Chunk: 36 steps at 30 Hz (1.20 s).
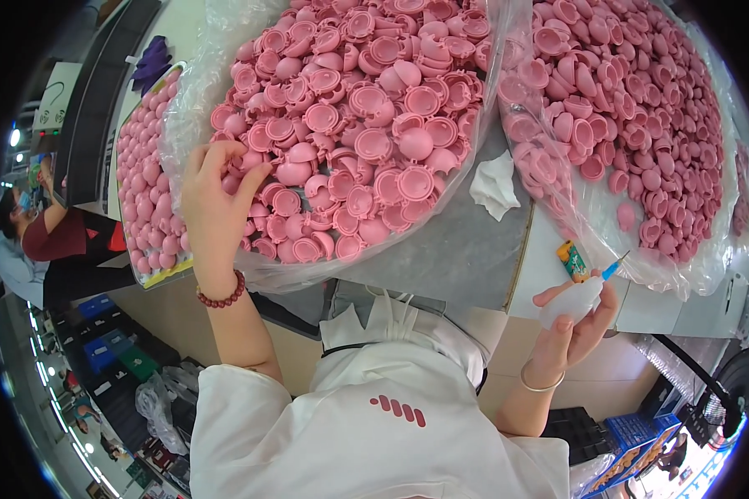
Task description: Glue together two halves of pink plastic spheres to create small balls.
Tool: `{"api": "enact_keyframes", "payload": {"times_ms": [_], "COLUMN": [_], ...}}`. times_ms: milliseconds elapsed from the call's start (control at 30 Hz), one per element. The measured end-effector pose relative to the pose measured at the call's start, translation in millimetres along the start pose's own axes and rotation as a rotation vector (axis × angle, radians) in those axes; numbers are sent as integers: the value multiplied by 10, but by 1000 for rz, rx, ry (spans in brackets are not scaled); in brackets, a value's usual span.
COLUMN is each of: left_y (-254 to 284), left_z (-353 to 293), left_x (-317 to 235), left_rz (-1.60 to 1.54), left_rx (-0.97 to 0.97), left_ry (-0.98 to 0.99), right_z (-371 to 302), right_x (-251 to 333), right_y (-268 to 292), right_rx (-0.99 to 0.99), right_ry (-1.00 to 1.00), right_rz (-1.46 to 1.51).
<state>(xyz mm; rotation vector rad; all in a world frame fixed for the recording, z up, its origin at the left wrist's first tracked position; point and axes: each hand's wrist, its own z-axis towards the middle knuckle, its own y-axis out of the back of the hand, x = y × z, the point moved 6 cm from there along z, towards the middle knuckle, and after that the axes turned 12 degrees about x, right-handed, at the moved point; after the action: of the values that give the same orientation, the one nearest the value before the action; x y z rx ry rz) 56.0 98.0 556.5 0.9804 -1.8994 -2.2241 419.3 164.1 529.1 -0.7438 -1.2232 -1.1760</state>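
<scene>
My right hand [576, 328] is closed round a small translucent white squeeze bottle [572, 301]. Its blue tip ends in a thin needle pointing up and to the right. At the left edge of a heap of pink plastic half-shells [324, 116], my left hand [216, 195] reaches in with thumb and fingers curved apart. Pink shells show between and beside those fingers; no piece is clearly held. The heap lies in a clear plastic bag [391, 254].
Another clear bag of pink shells [632, 125] lies at the right. A tray of pink balls [151, 191] stands at the left. A crumpled white tissue [495, 185] and a small green-and-yellow tube [571, 261] lie between. Another person [50, 233] sits at far left.
</scene>
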Motion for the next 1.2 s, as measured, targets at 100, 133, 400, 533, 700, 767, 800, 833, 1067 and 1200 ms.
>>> {"api": "enact_keyframes", "payload": {"times_ms": [100,133,400,533,700,767,800,833,1067,1200], "left_y": [-9,14,-382,-726,-1019,-1119,-1133,-1139,-1012,-978], "left_z": [-39,-67,-507,-651,-738,-818,-828,-839,-751,-755], "left_x": [-16,-47,-1095,-1554,-1568,-1636,-1633,-1638,-1620,-1616], "left_rz": [50,49,-817,-863,-1311,-1637,-1639,-1674,-1840,-1856], "left_rx": [-47,-97,411,555,654,972,976,984,934,942], "left_ry": [-75,-137,-582,-735,-458,-190,-187,-215,-136,-315], "right_z": [-60,-72,-22,87,20,-41,-65,-60,80,140], "right_x": [-11,5,170,306,245,165,152,163,252,358], "right_y": [89,106,-207,-458,-420,-368,-342,-343,58,114], "right_rx": [-17,-22,82,184,100,83,69,68,-100,50], "right_ry": [-34,-30,-99,-110,-75,-76,-74,-78,84,316], "right_rz": [-1,-3,331,372,297,288,284,282,415,501]}}
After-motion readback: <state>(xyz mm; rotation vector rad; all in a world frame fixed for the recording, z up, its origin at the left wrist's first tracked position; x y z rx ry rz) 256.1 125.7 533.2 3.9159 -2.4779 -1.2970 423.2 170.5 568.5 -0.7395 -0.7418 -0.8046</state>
